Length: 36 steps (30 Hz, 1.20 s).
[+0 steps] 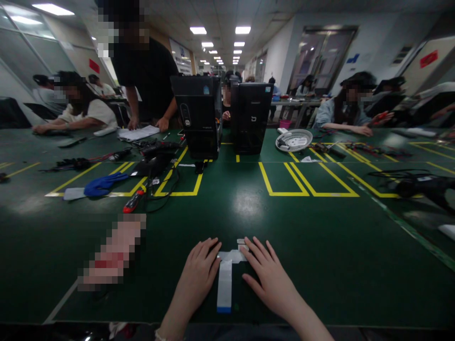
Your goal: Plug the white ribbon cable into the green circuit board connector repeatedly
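Observation:
A white flat ribbon cable (224, 284) with a blue end strip lies on the green table in front of me. Its straight part points toward me, and its far end bends off to the right. At the left of the bend rests my left hand (201, 265), palm down, its fingertips by the cable's edge. My right hand (266, 267) is spread flat on the other side, with fingertips on the cable's far right end. Those fingers partly hide that end. Neither hand is closed around anything.
Two black computer towers (251, 118) stand ahead. To the left are a red-and-black screwdriver (132, 201), a blue glove (103, 184), dark cables and a blurred-out patch. A white basket (294, 140) sits at back right. A person in black (145, 71) leans over papers (138, 133).

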{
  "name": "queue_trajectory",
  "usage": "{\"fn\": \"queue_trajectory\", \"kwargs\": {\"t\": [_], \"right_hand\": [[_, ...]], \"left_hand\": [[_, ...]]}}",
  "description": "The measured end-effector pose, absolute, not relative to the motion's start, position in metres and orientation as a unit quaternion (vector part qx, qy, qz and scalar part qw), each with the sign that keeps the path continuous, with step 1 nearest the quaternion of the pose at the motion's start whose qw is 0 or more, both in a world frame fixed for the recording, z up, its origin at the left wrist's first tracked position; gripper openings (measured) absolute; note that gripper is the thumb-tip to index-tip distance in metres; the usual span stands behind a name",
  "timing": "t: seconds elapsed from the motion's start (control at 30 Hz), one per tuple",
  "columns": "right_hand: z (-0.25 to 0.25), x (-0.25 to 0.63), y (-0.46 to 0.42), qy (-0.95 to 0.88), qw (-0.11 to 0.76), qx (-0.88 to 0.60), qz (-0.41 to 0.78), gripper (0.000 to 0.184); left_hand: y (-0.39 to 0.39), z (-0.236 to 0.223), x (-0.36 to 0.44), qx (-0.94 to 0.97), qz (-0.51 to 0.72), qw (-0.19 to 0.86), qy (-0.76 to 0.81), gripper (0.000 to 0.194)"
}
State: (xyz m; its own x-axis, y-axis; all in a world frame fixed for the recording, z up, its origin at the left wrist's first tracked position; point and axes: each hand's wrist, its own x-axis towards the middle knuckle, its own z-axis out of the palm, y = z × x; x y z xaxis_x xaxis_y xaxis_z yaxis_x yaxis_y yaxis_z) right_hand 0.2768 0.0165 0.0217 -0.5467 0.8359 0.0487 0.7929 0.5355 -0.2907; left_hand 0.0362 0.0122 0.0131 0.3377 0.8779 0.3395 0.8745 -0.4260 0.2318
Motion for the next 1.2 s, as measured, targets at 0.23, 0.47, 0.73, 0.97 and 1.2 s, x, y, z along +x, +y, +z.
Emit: {"fn": "queue_trajectory", "kwargs": {"t": [0.23, 0.47, 0.73, 0.97, 1.2], "right_hand": [[0.026, 0.278, 0.014, -0.868, 0.11, -0.463, 0.138, 0.058], [0.041, 0.359, 0.041, -0.824, 0.145, -0.508, 0.205, 0.052], [0.043, 0.554, 0.109, -0.554, 0.149, -0.819, -0.008, 0.061], [0.031, 0.597, 0.094, -0.353, 0.137, -0.925, -0.017, 0.082], [0.029, 0.606, 0.097, -0.353, 0.107, -0.929, 0.015, 0.08]], "left_hand": [[0.007, 0.026, 0.046, 0.867, 0.204, 0.069, 0.449, 0.032], [0.007, 0.028, 0.047, 0.857, 0.212, 0.102, 0.459, 0.029], [0.006, 0.031, 0.047, 0.85, 0.211, 0.113, 0.469, 0.03], [0.007, 0.03, 0.047, 0.847, 0.21, 0.119, 0.473, 0.03], [0.008, 0.029, 0.047, 0.852, 0.222, 0.106, 0.462, 0.03]]}}
